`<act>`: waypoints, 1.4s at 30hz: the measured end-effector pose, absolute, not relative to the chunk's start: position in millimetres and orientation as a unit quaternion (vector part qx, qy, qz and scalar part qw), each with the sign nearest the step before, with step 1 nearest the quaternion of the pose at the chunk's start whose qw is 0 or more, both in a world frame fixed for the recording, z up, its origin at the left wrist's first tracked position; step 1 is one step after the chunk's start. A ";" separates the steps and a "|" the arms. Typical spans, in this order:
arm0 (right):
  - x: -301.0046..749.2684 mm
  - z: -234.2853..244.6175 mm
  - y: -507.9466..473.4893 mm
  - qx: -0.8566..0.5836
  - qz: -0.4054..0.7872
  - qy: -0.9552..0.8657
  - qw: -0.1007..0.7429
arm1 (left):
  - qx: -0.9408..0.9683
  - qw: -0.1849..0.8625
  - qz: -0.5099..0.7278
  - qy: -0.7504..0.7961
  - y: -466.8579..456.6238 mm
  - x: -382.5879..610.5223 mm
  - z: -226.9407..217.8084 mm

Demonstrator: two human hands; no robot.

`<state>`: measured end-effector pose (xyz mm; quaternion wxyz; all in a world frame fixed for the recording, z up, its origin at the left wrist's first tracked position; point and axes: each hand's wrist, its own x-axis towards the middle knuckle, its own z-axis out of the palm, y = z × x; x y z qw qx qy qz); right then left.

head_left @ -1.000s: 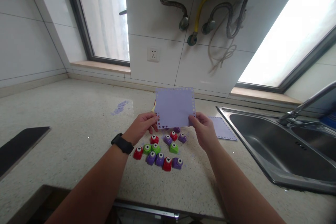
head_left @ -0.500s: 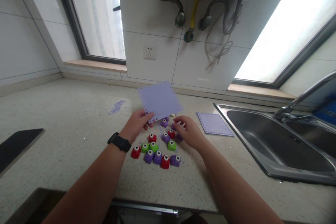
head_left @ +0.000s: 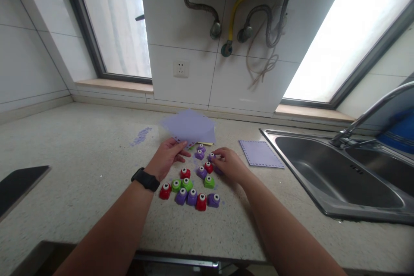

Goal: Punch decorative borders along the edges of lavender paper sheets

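My left hand (head_left: 166,155) pinches the near edge of a lilac paper sheet (head_left: 181,127), which has small shapes punched along its border and looks blurred. Thumb and fingers of my right hand (head_left: 229,163) are closed around a purple craft punch (head_left: 211,156) standing on the counter. Another purple punch, partly hidden, lies under that hand. Between my hands and nearer to me stand several more punches: a red punch (head_left: 201,202), a green punch (head_left: 209,181) and a purple punch (head_left: 181,196) among them, with white buttons bearing dark shapes.
A second lilac sheet (head_left: 261,153) with a punched border lies on the counter (head_left: 106,207) beside the steel sink (head_left: 323,172). Lilac paper scraps (head_left: 141,136) are piled at the left. A dark flat board (head_left: 22,185) lies far left. Behind stands a tiled wall with pipes.
The sheet in my left hand has come down and tilted lower, a little to the left. My right hand has closed on the purple punch. The view has shifted slightly.
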<state>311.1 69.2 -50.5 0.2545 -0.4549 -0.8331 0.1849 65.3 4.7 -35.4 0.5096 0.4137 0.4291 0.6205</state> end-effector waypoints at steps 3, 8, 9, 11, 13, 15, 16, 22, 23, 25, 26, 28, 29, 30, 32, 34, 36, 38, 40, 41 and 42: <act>309.3 -52.0 69.3 -0.473 0.189 -0.821 0.257 | 0.413 0.522 0.617 0.419 4.4 66.5 -35.1; 309.9 -49.0 68.5 -0.483 0.201 -0.805 0.280 | 0.408 0.524 0.625 0.409 4.8 66.2 -36.7; 310.0 -47.2 67.8 -0.484 0.203 -0.801 0.287 | 0.407 0.522 0.629 0.408 4.9 66.3 -36.9; 310.0 -42.6 66.0 -0.484 0.206 -0.795 0.302 | 0.404 0.519 0.637 0.403 5.2 66.6 -37.1; 309.5 -37.5 63.2 -0.477 0.211 -0.792 0.316 | 0.399 0.516 0.646 0.397 5.6 66.5 -36.8; 308.6 -32.6 59.4 -0.461 0.225 -0.794 0.325 | 0.390 0.513 0.657 0.391 6.2 65.7 -36.2; 308.1 -30.5 57.4 -0.450 0.235 -0.797 0.326 | 0.384 0.511 0.663 0.389 6.5 65.1 -35.8; 306.9 -24.1 49.6 -0.392 0.220 -0.842 0.300 | 0.355 0.503 0.689 0.382 6.7 62.6 -33.1; 307.1 -23.9 49.4 -0.379 0.208 -0.850 0.301 | 0.354 0.504 0.690 0.381 6.5 62.7 -32.7; 307.2 -23.6 48.7 -0.355 0.191 -0.866 0.297 | 0.355 0.504 0.690 0.380 6.1 63.2 -32.4; 307.0 -23.4 47.9 -0.348 0.183 -0.872 0.292 | 0.356 0.504 0.689 0.380 5.9 63.5 -32.4; 305.1 -22.7 44.8 -0.347 0.175 -0.876 0.285 | 0.361 0.504 0.686 0.381 5.8 64.2 -32.8; 303.4 -22.3 42.4 -0.347 0.174 -0.876 0.285 | 0.366 0.504 0.683 0.382 5.9 64.6 -33.1; 301.1 -22.0 39.5 -0.345 0.171 -0.877 0.286 | 0.371 0.504 0.679 0.383 5.9 65.0 -33.3; 295.3 -21.6 33.3 -0.328 0.158 -0.885 0.290 | 0.385 0.501 0.673 0.385 5.8 65.9 -33.8; 289.0 -21.4 27.3 -0.297 0.135 -0.901 0.287 | 0.397 0.496 0.668 0.388 5.6 66.9 -34.0; 283.5 -20.4 22.2 -0.269 0.123 -0.912 0.284 | 0.409 0.489 0.664 0.391 5.4 67.9 -34.0; 279.2 -18.0 17.4 -0.239 0.133 -0.923 0.272 | 0.418 0.481 0.661 0.395 5.4 68.6 -34.0; 275.2 -14.6 11.7 -0.191 0.151 -0.939 0.244 | 0.425 0.474 0.660 0.399 5.6 69.2 -34.2; 272.9 -13.1 8.3 -0.164 0.158 -0.947 0.225 | 0.427 0.471 0.660 0.400 5.8 69.5 -34.3; 270.2 -12.0 4.7 -0.144 0.160 -0.954 0.210 | 0.429 0.468 0.660 0.402 6.1 69.8 -34.5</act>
